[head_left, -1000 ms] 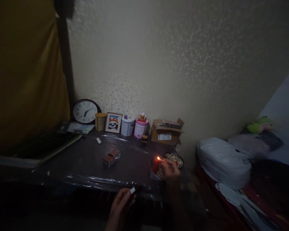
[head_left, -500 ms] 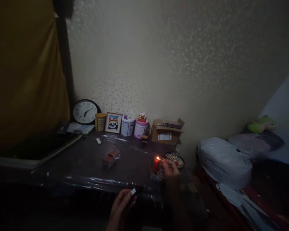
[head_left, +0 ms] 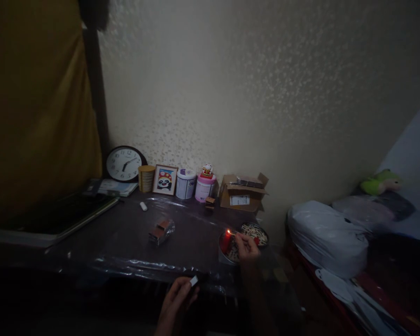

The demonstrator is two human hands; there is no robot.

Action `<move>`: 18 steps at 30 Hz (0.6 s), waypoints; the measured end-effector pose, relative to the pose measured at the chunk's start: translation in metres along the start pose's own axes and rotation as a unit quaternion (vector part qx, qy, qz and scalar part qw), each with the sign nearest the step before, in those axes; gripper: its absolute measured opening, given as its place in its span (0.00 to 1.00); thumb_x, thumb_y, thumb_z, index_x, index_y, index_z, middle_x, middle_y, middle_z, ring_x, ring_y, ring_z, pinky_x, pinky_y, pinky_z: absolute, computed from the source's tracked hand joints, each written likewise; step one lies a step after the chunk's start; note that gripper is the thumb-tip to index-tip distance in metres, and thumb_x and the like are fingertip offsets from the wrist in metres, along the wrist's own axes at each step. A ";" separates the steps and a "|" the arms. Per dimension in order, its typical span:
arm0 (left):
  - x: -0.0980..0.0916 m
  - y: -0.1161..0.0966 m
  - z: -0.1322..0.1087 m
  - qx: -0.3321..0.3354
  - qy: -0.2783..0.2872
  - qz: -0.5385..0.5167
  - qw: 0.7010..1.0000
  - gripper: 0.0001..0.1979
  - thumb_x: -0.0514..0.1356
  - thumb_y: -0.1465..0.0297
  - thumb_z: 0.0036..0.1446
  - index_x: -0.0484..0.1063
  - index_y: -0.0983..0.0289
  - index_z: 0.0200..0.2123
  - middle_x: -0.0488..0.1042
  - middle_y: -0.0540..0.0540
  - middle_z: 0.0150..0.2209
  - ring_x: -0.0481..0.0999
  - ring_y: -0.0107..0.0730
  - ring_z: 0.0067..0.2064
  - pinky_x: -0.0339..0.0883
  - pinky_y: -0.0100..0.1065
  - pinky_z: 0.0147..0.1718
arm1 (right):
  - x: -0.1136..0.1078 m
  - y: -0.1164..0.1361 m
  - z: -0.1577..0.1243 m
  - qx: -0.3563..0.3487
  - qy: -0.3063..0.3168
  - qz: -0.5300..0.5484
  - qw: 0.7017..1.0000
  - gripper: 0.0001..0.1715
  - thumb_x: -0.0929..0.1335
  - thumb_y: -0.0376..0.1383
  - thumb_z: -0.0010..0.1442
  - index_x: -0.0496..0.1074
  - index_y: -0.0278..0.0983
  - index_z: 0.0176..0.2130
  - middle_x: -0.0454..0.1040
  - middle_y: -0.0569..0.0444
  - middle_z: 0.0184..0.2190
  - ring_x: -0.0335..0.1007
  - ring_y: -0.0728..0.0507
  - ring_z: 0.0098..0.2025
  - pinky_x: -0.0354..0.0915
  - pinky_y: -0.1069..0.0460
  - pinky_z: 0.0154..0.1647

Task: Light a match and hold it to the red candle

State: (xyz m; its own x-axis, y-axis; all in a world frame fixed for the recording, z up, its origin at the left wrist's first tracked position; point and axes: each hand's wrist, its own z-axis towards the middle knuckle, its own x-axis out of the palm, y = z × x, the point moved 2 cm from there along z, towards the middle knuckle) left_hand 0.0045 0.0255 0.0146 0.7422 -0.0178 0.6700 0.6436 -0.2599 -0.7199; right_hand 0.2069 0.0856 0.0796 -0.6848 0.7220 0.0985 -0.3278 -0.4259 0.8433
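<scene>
My right hand (head_left: 247,246) pinches a lit match (head_left: 231,232), its flame touching the top of a red candle (head_left: 226,240) that stands in a round metal tin (head_left: 223,252). Behind the hand sits a dark bowl of matchsticks (head_left: 255,232). My left hand (head_left: 177,298) is low at the dark table's (head_left: 119,242) front edge, holding a small matchbox (head_left: 193,280). A plastic-wrapped pack of matchboxes (head_left: 161,230) lies in the middle of the table.
Along the wall stand a clock (head_left: 123,163), a tan tin (head_left: 146,178), a framed panda picture (head_left: 164,179), a white jar (head_left: 185,183), a pink jar (head_left: 204,185) and an open cardboard box (head_left: 243,192). Books (head_left: 56,217) lie at left. Bags and bedding (head_left: 327,235) fill the right.
The match flame has shrunk and sits at the candle top. My right hand has edged slightly left; my left hand has barely moved.
</scene>
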 end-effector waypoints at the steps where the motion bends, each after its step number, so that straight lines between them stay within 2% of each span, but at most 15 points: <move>1: -0.001 0.002 0.001 0.001 -0.001 -0.004 1.000 0.11 0.65 0.61 0.42 0.73 0.61 0.27 0.74 0.51 0.30 0.73 0.34 0.37 0.64 0.35 0.41 | 0.000 0.000 0.000 0.001 -0.001 -0.002 1.000 0.16 0.69 0.45 0.47 0.72 0.34 0.28 0.76 0.50 0.26 0.72 0.45 0.28 0.67 0.52 0.31; 7: -0.010 0.010 0.010 -0.009 -0.001 -0.008 1.000 0.13 0.67 0.61 0.39 0.73 0.62 0.26 0.74 0.50 0.30 0.73 0.33 0.37 0.65 0.33 0.40 | 0.000 -0.002 0.000 0.005 -0.003 0.000 1.000 0.16 0.69 0.44 0.46 0.72 0.33 0.28 0.75 0.50 0.26 0.71 0.45 0.27 0.67 0.52 0.31; 11: -0.007 0.005 0.007 -0.003 0.020 0.005 1.000 0.11 0.65 0.61 0.43 0.74 0.62 0.27 0.73 0.50 0.29 0.72 0.32 0.37 0.64 0.33 0.41 | 0.000 -0.003 0.001 0.011 -0.003 0.001 1.000 0.15 0.69 0.44 0.47 0.72 0.34 0.29 0.75 0.51 0.24 0.70 0.46 0.26 0.67 0.52 0.29; 18: -0.006 0.002 0.005 -0.010 0.009 0.012 1.000 0.13 0.66 0.60 0.40 0.74 0.61 0.28 0.75 0.52 0.32 0.73 0.36 0.39 0.65 0.35 0.41 | -0.002 -0.001 0.001 0.017 0.003 -0.004 1.000 0.15 0.69 0.45 0.47 0.72 0.35 0.29 0.75 0.51 0.24 0.72 0.44 0.27 0.68 0.50 0.29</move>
State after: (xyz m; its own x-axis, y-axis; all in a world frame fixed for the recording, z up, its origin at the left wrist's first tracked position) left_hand 0.0023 0.0299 0.0084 0.7536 -0.0420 0.6560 0.6217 -0.2785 -0.7321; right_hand 0.2092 0.0857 0.0791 -0.6865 0.7217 0.0894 -0.3106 -0.4021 0.8613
